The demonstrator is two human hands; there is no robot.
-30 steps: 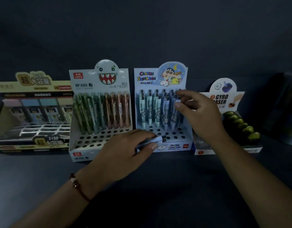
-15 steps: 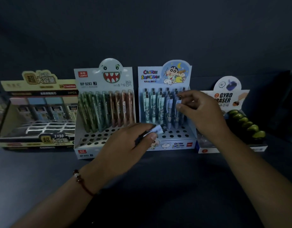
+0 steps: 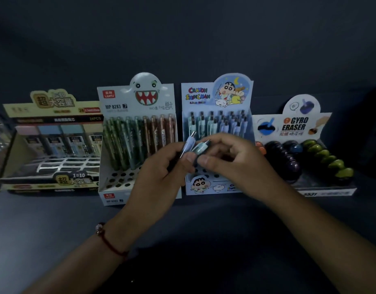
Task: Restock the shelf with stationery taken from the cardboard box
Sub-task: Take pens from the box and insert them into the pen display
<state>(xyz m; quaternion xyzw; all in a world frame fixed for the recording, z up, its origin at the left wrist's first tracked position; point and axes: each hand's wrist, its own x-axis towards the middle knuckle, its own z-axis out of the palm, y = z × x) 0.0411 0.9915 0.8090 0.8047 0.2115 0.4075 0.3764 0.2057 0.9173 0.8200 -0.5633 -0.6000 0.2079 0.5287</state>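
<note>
My left hand (image 3: pixel 161 168) grips two pens upright in front of the Crayon Shinchan display box (image 3: pixel 206 96): a pale blue pen (image 3: pixel 188 143) and a mint green pen (image 3: pixel 201 147). My right hand (image 3: pixel 233 160) has come in from the right and pinches the mint green pen between thumb and fingers. Several pens of the same kind stand in the back rows of that box (image 3: pixel 216 124); its front holes are partly hidden by my hands. The cardboard box is out of view.
The dark shelf (image 3: pixel 55 219) carries four display boxes in a row: a lead refill box (image 3: pixel 51 109) at the left, a monster pen box (image 3: pixel 119 102) with green and brown pens, the Shinchan box, and a Gyro Eraser tray (image 3: pixel 322 189) at the right.
My right hand left the pens standing in the Shinchan box and came down to my left hand. My left hand rose and turned its pens upright. The camera moved closer.
</note>
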